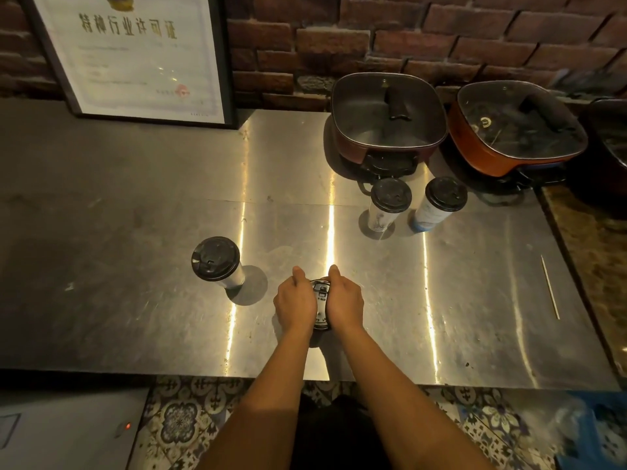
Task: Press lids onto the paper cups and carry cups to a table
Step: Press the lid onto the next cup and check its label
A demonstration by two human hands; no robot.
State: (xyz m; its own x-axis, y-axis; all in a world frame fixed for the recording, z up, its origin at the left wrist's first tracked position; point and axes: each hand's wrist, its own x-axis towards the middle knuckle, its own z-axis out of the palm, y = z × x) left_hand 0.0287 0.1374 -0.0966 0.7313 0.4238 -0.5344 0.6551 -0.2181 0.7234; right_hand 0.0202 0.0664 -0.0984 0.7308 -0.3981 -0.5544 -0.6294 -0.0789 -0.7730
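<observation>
Both hands wrap one paper cup near the front of the steel counter [135, 232]. Its black lid [321, 305] shows between them, while the cup body is hidden. My left hand [294, 303] presses on the lid's left side and my right hand [344, 301] on its right, thumbs pointing away from me. A lidded white cup [217, 262] stands upright to the left. Two more lidded cups, one [388, 205] beside the other [441, 203], stand further back on the right.
Two square electric pots with glass lids, one dark red [386, 123] and one orange-red [515, 130], sit at the back right against the brick wall. A framed certificate [132, 52] leans at the back left. A thin wooden stick [549, 286] lies at the right.
</observation>
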